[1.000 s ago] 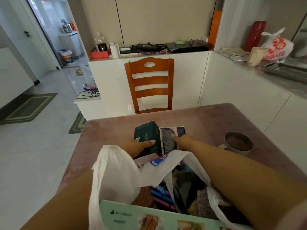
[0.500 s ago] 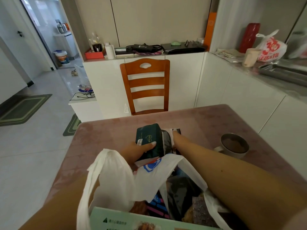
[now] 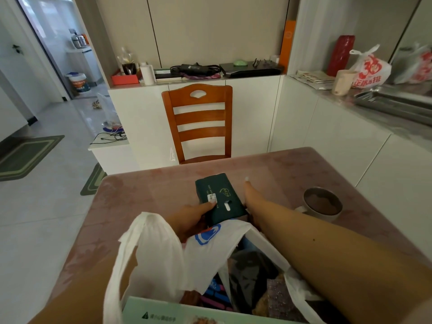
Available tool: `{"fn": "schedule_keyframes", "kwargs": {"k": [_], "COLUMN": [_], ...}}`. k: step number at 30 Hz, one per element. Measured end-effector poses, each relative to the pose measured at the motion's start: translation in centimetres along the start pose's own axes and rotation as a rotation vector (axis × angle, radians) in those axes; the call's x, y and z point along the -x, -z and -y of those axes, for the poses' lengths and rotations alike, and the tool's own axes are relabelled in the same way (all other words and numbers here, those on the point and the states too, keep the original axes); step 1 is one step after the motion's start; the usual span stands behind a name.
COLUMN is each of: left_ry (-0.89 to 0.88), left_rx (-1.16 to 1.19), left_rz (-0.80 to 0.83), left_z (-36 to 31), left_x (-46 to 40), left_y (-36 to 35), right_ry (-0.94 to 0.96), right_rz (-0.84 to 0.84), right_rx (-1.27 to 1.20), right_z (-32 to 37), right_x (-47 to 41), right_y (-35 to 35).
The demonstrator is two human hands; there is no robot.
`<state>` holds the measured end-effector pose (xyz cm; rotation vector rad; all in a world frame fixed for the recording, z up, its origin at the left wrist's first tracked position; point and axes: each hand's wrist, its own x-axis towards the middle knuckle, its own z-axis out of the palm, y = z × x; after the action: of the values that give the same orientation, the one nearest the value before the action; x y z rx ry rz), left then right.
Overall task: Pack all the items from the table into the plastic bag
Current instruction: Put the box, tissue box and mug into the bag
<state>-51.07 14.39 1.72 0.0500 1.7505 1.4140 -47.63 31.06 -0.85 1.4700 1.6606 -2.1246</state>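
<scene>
The left hand [image 3: 189,220] holds a dark green pack [image 3: 221,198] just past the open mouth of the white plastic bag [image 3: 161,256]. Its thumb lies on top of the pack, next to a small white sticker, and the other fingers are curled under it, so this hand is grasping the pack. The pack is tilted, with its near end just over the bag's rim.

The right hand [image 3: 251,197] is right beside the pack, on its right side. Its fingers look straight and point away across the bench [image 3: 149,185], with 1 pale nail showing at the tip. The lower part of this hand is hidden by the pack and the bag, so I cannot tell for sure if it grips anything.

The plastic bag sits on the near part of the pink bench, between the 2 arms. It has a blue mark on its white side. Inside it are dark and shiny things, something with pink and blue stripes, and a pale green box [image 3: 177,312] at the near edge.

A mug [image 3: 322,204] with something brown in it stands on the bench to the right, apart from the bag. A wooden chair [image 3: 198,122] stands at the far side of the bench.
</scene>
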Motion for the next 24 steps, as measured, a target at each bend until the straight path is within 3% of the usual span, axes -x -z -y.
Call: {"fn": "schedule_keyframes", "kwargs": {"k": [4, 7, 16, 21, 24], "left_ry": [0.014, -0.004, -0.105, -0.169, -0.196], "left_rx": [-0.049, -0.086, -0.032, -0.036, -0.056], "left_rz": [-0.026, -0.028, 0.016, 0.004, -0.086], "left_z": [-0.1, -0.4, -3.3, -6.6, -8.0], "left_x": [0.1, 0.1, 3.2, 6.6, 9.5], "left_y": [0.2, 0.1, -0.7, 0.7, 1.3], "right_ry": [0.069, 0.089, 0.208, 0.314, 0.362], "right_rz": [0.04, 0.19, 0.266, 0.293, 0.301], "right_rx": [0.094, 0.044, 0.048, -0.112, -0.234], "right_z": [0.4, -0.2, 2.7, 4.9, 5.4], "right_x": [3.0, 2.2, 5.6, 9.9, 12.8], "right_y": [0.1, 0.2, 2.0, 3.3, 3.8]}}
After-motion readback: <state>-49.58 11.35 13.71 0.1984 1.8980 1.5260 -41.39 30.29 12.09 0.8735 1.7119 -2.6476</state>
